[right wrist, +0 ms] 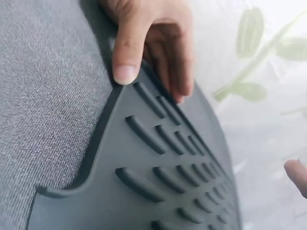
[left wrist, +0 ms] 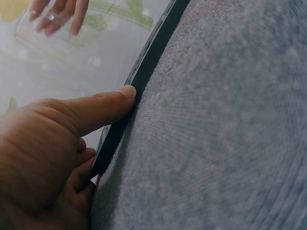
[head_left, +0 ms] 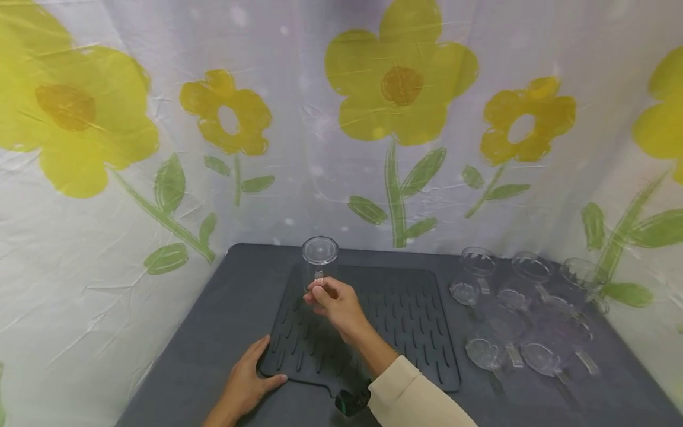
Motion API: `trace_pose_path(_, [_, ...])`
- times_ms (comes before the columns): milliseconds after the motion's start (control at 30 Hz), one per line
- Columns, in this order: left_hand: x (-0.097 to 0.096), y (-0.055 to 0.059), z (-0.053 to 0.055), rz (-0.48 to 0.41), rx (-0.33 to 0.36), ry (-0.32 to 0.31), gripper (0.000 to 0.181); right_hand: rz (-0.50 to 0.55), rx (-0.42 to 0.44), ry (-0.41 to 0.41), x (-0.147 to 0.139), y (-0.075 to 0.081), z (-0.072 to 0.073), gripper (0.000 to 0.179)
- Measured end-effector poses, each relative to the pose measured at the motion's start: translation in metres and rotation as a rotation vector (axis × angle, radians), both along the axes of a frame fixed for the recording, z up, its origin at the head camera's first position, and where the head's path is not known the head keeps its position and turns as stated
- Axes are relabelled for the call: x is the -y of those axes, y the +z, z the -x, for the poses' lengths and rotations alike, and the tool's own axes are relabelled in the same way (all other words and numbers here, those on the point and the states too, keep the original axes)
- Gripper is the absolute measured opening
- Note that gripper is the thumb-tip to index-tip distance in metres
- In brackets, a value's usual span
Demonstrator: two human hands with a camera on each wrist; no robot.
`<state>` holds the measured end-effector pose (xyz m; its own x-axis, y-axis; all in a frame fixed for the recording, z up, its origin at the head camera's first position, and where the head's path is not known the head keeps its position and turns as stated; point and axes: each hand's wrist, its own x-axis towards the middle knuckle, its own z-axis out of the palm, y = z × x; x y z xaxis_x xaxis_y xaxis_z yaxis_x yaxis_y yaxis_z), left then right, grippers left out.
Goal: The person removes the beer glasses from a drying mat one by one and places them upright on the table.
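Observation:
My right hand (head_left: 336, 301) pinches the handle of a clear mug (head_left: 320, 261), held upright above the far left part of a dark ribbed drying mat (head_left: 397, 308). Seen from the left wrist, the right hand's fingers (left wrist: 62, 17) hang at the top left over the see-through mug. My left hand (head_left: 246, 379) rests at the mat's near left corner, thumb and fingers spread. In the right wrist view, the left thumb (right wrist: 125, 67) presses the mat's front edge while the other fingers lie along its left side.
Several clear handled mugs (head_left: 482, 353) stand in a group on the grey tabletop (head_left: 235, 296), right of the mat. A flower-printed curtain (head_left: 299, 178) rises behind the table and along both sides. A small black device (head_left: 349, 403) sits by the right sleeve (head_left: 416, 394).

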<state>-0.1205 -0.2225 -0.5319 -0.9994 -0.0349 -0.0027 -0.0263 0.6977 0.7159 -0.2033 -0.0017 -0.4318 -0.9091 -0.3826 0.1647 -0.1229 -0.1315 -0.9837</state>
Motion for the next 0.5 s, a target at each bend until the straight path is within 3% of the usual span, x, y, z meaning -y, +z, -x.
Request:
trace_pose_path(333, [0.000,-0.001,0.000,0.002,0.006,-0.004,0.100,-0.038,-0.084,0.030,-0.023,0.007,-0.019,0.027])
trace_pose_path(500, [-0.001,0.000,0.002,0.019,0.019,-0.004,0.101,-0.031,-0.082,0.037,-0.036,0.010,-0.031,0.028])
